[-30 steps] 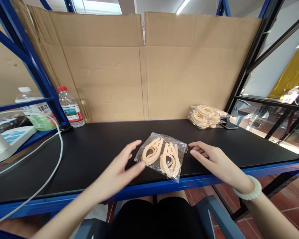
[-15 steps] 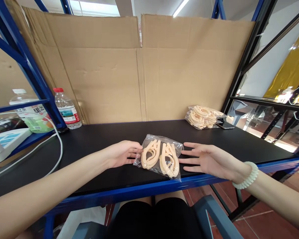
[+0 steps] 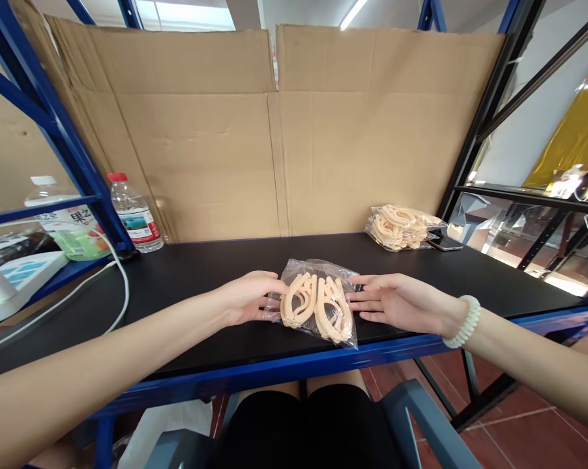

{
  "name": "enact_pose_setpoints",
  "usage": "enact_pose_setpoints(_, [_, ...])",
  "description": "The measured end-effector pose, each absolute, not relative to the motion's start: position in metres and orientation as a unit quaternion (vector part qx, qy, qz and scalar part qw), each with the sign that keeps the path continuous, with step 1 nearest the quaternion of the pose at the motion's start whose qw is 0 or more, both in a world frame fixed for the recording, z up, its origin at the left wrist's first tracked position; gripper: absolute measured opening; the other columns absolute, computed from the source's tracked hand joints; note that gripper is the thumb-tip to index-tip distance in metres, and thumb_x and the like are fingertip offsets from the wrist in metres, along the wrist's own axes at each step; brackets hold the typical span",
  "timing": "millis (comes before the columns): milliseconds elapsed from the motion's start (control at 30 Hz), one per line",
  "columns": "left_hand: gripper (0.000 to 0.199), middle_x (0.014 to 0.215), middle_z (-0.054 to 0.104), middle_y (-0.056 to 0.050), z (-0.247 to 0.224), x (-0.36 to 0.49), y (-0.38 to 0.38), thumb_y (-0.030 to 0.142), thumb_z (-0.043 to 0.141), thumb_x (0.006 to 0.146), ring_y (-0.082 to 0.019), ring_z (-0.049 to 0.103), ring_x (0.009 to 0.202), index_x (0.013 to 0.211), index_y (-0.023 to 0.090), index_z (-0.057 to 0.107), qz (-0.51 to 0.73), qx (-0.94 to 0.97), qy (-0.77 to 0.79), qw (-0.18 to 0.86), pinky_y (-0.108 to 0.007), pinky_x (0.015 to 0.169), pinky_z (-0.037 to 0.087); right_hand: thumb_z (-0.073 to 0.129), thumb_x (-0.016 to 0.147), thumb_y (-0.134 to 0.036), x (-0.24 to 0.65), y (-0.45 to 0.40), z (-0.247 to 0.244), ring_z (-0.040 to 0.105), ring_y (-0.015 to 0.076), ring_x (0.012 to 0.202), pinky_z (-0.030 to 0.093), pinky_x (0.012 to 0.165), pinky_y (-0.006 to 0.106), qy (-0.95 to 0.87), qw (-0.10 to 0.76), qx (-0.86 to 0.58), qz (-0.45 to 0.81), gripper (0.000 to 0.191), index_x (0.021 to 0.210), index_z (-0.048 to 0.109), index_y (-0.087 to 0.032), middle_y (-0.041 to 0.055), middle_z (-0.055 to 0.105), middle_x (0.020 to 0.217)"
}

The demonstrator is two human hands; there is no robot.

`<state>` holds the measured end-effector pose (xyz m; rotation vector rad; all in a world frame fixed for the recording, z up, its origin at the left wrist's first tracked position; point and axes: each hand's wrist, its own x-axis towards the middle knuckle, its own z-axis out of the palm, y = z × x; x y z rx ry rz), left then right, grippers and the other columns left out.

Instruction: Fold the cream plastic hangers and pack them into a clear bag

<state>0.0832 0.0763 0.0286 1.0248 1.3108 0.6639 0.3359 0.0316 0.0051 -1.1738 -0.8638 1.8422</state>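
Observation:
A clear plastic bag of beige looped plastic pieces point(image 3: 334, 311) lies on the black tabletop near its front edge. At the bag's left side is my left hand point(image 3: 252, 298), its fingers apart and touching the plastic edge. From the right, my right hand point(image 3: 396, 303) meets the bag's other side, palm turned inward and fingers spread. Neither hand is closed round the bag. A second bundle of similar beige pieces in clear plastic point(image 3: 401, 228) rests at the back right of the table.
A dark phone point(image 3: 445, 243) lies beside the back bundle. A red-capped bottle point(image 3: 136, 218) stands at the back left, near a blue post. A white cable point(image 3: 126, 286) loops over the table's left side. Cardboard point(image 3: 216, 163) walls the back.
My right hand has moved left, up against the bag. My left hand has shifted slightly right onto the bag's edge, and the pieces inside sit a little closer together.

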Motion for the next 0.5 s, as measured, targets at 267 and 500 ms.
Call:
enact_pose_setpoints(267, [0.044, 0.08, 0.068, -0.007, 0.014, 0.083, 0.083, 0.006, 0.077, 0.052, -0.017, 0.064, 0.068, 0.09, 0.014, 0.056, 0.273, 0.467, 0.535, 0.649, -0.03, 0.07, 0.052, 0.061, 0.075, -0.014, 0.329, 0.03, 0.014, 0.061, 0.0212, 0.103, 0.04, 0.101, 0.041, -0.369, 0.374, -0.474, 0.707, 0.035, 0.109, 0.056, -0.02, 0.0083, 0.064, 0.108])
enact_pose_setpoints(500, [0.041, 0.077, 0.068, -0.004, 0.014, 0.083, 0.086, 0.009, 0.08, 0.049, -0.017, 0.062, 0.067, 0.083, 0.016, 0.058, 0.263, 0.461, 0.531, 0.66, -0.03, 0.062, 0.05, 0.065, 0.071, -0.008, 0.326, 0.037, 0.011, 0.064, 0.0212, 0.091, 0.048, 0.091, 0.048, -0.343, 0.381, -0.446, 0.733, 0.034, 0.102, 0.055, -0.019, 0.0061, 0.064, 0.096])
